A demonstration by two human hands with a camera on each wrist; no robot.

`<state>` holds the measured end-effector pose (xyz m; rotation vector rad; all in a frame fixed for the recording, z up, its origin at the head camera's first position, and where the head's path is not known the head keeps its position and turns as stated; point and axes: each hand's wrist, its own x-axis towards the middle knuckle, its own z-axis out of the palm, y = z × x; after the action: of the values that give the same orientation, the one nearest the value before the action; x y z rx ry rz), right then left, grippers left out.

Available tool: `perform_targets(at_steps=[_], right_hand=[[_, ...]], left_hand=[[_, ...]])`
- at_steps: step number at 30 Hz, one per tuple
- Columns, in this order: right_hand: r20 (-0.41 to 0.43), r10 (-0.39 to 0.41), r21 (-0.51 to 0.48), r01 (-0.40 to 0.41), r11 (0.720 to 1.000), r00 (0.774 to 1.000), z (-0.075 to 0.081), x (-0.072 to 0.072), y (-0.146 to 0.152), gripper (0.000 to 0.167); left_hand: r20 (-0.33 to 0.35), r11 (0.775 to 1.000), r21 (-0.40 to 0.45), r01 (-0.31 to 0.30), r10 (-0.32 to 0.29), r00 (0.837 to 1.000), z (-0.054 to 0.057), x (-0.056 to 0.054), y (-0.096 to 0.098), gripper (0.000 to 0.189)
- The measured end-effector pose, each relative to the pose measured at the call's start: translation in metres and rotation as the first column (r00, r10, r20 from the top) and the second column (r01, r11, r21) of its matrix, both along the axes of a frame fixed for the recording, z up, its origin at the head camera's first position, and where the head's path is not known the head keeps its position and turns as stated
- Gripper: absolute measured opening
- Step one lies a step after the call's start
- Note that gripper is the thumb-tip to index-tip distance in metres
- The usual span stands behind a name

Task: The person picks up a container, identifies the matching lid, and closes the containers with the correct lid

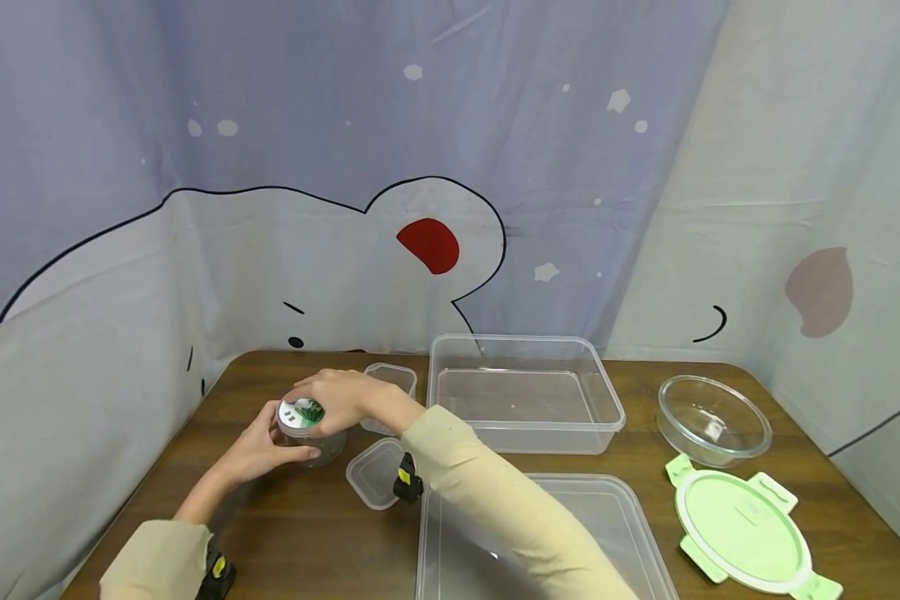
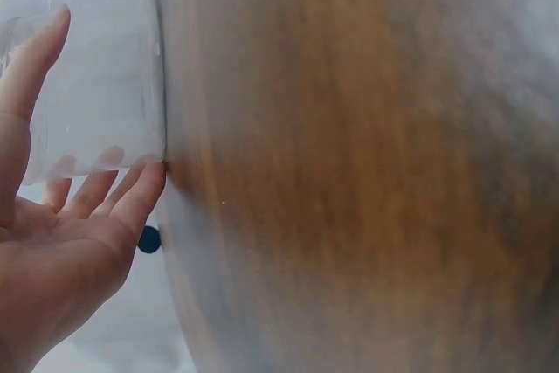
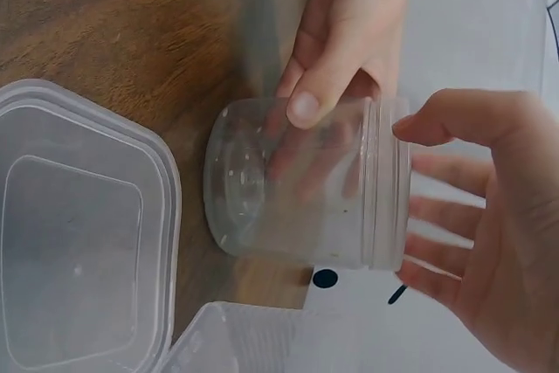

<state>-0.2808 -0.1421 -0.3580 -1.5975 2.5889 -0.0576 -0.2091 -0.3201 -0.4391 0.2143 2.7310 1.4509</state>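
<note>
A clear round plastic jar [image 1: 332,448] stands upright at the left of the table. On top of it sits a screw lid [image 1: 300,412] with a white and green label. My left hand [image 1: 258,448] holds the jar's body, thumb on the near side and fingers behind, as the left wrist view also shows on the jar wall [image 2: 100,85]. From above, my right hand [image 1: 339,398] grips the lid's rim [image 3: 389,207], thumb on one side and fingers spread round the other. The jar [image 3: 288,194] looks see-through, with no contents visible.
Right of the jar are a small clear container [image 1: 392,377] and its flat lid [image 1: 375,475]. A large clear box [image 1: 525,440] stands at the back, with a large translucent lid [image 1: 615,517] in front, under my right arm. At the right are a round glass bowl [image 1: 712,457] and a green clip lid [image 1: 746,533].
</note>
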Motion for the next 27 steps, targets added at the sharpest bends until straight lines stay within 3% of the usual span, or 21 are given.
perform_targets(at_steps=[4,11,20,27], right_hand=[[-0.1,-0.061,-0.002,0.062,0.998,0.993,0.001,0.007,-0.005,0.056],[-0.261,-0.148,-0.013,0.15,0.989,0.954,0.002,0.019,-0.013,0.037],[-0.308,-0.218,-0.081,0.203,0.976,0.926,-0.001,0.025,-0.016,0.034],[-0.32,-0.231,-0.117,0.203,0.972,0.919,-0.004,0.024,-0.015,0.038]], left_hand=[[0.004,1.0,0.0,-0.009,0.009,1.0,0.001,0.0,0.0,0.081],[-0.004,1.0,0.002,-0.014,0.014,1.0,0.002,0.0,0.001,0.083],[0.006,1.0,-0.008,-0.02,0.02,1.0,0.001,0.0,0.002,0.081],[-0.003,0.999,-0.024,-0.024,0.024,1.0,0.0,-0.002,0.002,0.08]])
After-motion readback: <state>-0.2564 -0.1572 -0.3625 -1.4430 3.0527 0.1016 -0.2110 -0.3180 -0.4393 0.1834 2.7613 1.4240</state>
